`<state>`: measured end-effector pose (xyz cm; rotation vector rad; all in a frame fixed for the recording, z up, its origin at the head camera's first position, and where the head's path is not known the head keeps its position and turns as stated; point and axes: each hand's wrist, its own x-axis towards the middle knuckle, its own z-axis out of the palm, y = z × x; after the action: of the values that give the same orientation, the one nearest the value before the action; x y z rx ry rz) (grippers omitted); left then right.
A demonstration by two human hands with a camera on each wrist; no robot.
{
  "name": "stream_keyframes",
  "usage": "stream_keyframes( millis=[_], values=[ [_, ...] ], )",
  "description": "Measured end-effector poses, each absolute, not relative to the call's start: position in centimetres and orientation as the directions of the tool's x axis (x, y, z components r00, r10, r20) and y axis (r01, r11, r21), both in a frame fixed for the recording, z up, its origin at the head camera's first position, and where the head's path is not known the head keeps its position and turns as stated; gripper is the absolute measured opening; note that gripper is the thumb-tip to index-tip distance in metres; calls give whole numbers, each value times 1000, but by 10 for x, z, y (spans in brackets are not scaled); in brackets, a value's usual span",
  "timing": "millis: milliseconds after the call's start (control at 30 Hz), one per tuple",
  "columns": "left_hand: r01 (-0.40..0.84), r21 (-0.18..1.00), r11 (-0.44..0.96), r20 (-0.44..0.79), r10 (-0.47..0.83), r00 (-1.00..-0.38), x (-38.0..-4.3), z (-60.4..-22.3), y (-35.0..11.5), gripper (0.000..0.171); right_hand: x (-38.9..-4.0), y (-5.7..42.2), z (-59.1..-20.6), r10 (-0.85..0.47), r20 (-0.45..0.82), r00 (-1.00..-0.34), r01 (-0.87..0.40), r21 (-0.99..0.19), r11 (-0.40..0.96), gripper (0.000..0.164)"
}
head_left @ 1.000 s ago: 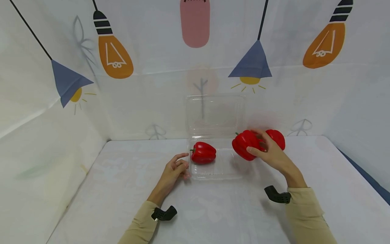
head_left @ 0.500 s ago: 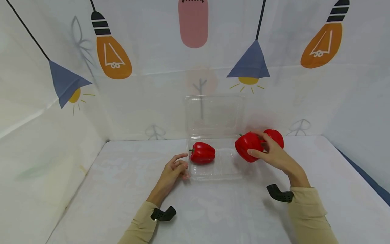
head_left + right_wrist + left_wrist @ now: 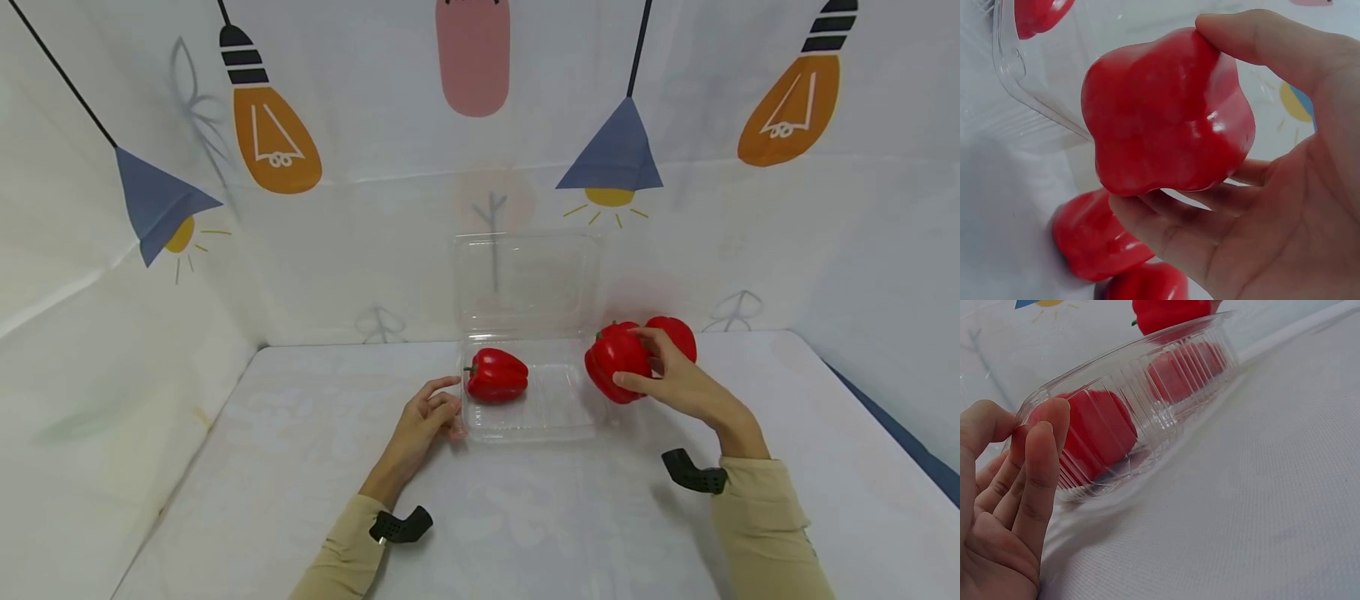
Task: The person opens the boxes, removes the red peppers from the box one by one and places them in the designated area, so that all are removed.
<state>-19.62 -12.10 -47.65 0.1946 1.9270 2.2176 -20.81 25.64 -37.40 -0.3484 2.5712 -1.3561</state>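
Pepper [image 3: 618,360] in right grip [image 3: 686,390], left grip [image 3: 422,421] pinching container's edge [image 3: 536,434], room beside boxed pepper [image 3: 497,376]

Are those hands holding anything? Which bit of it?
The right hand holds a red pepper by its sides, away from the stem. The left hand is at the edge of the clear box; I can't tell if it grips it.

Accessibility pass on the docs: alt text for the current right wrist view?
A person's right grip holds a red bell pepper, its lobed end toward the camera. Another red pepper shows partly in a clear plastic container at upper left; two more red peppers show outside it, lower in the picture.
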Motion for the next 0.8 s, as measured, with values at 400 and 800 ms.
stream_keyframes(
  millis=[400,800],
  values=[
    [-69,989,-128,-37,234,-971,-196,-475,-120,42,-207,265,-372,-283,-112,-952,-82,-801,593,88],
    [-75,989,-127,-43,237,-970,-197,-476,-121,43,-206,274,-371,-281,-149,-948,-49,-804,593,88]
  ],
)
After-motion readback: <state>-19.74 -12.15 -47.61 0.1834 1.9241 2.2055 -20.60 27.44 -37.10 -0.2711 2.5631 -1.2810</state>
